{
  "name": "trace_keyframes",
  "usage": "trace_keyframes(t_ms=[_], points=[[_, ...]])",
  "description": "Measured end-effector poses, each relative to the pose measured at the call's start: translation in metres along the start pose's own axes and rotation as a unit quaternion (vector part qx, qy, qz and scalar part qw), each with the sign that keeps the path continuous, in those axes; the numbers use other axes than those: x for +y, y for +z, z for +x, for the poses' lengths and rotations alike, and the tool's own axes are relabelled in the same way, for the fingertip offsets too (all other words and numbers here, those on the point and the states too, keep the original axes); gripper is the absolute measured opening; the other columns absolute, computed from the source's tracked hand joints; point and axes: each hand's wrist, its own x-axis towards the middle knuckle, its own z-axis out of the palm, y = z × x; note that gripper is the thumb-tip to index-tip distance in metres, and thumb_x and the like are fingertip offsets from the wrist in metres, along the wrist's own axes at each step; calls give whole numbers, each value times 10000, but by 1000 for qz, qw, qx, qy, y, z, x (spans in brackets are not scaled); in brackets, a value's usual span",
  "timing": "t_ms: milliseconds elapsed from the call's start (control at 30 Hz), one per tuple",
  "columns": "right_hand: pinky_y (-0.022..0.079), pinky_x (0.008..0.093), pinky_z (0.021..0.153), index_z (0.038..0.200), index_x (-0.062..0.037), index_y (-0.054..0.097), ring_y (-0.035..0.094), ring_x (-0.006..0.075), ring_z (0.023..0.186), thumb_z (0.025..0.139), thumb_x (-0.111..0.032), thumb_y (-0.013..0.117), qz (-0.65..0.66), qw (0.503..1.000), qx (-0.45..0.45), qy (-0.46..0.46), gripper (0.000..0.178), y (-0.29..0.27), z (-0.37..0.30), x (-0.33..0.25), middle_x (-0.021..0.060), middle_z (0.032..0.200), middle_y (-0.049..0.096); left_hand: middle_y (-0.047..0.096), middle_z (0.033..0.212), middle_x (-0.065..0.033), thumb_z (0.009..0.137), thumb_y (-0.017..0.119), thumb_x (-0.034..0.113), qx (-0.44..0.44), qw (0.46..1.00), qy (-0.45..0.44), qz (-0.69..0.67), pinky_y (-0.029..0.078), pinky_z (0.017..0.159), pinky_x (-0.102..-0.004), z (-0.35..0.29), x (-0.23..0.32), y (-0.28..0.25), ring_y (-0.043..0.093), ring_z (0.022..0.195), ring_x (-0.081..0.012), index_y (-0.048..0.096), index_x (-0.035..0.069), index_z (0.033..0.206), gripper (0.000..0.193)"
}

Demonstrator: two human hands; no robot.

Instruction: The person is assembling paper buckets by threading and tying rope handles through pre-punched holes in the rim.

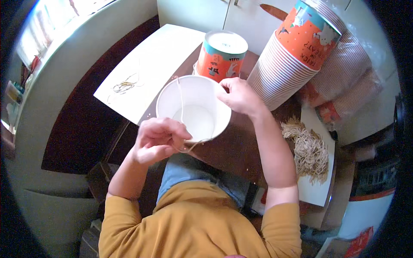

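A round paper bucket (204, 101), white inside, is tipped with its mouth toward me above the brown table. One cream string (181, 103) runs from its far rim across the opening to the near rim, where a loop hangs outside. My left hand (161, 137) is at the near left rim, fingers closed in a pinch on the string by that loop. On the right side of the rim, my right hand (241, 96) grips the bucket, thumb and fingers on either side of the wall. The bucket's outer side is mostly hidden.
Behind stands an upside-down orange and teal bucket (224, 53). A tall leaning stack of nested buckets (284, 64) is at the right, beside plastic-wrapped ones (344, 73). Bundled strings (307, 150) lie on a white board (318, 189); loose strings (124, 86) lie on another board (163, 47) at left.
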Motion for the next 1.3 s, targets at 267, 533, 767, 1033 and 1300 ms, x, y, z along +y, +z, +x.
trace_keyframes(t_ms=[267, 533, 767, 1033, 1300], points=[[504, 401, 807, 1107, -16, 530, 624, 360, 926, 936, -243, 515, 9, 879, 315, -357, 285, 2, -46, -34, 174, 1020, 619, 455, 1385, -125, 926, 477, 513, 320, 941, 31, 109, 419, 991, -414, 0, -15, -58, 498, 1186, -248, 373, 45, 1392, 668], [313, 331, 1073, 1354, 59, 412, 457, 222, 1245, 937, -375, 497, 295, 922, 13, -251, 607, -70, -28, -43, 144, 1304, 522, 381, 1415, -165, 737, 731, 524, 172, 944, 194, 205, 315, 1078, -417, 101, 15, -68, 383, 1307, -260, 152, 89, 1487, 1043], [265, 367, 1102, 1437, 33, 227, 366, 258, 1301, 897, -532, 545, 274, 920, 159, -231, 844, -64, 30, -28, 177, 1403, 386, 335, 1438, -241, 656, 848, 390, 78, 891, 221, 388, 334, 1076, -463, 183, -22, -84, 346, 1332, -334, 132, 67, 1491, 1147], [294, 363, 1080, 1436, 12, 225, 374, 251, 1284, 942, -490, 494, 315, 924, 213, -33, 753, -13, 77, 92, 147, 1423, 374, 243, 1471, -278, 644, 835, 466, 38, 945, 99, 308, 236, 1123, -438, 196, -131, -98, 236, 1387, -352, 38, 23, 1486, 1241], [454, 444, 896, 1128, 27, 558, 565, 386, 1015, 785, -204, 704, -97, 942, 296, -125, 439, -53, -20, -4, 202, 1084, 590, 319, 1405, -295, 680, 805, 326, 56, 817, 48, 572, 322, 1078, -465, 129, -144, -131, 355, 1310, -409, 48, 6, 1478, 1145]])
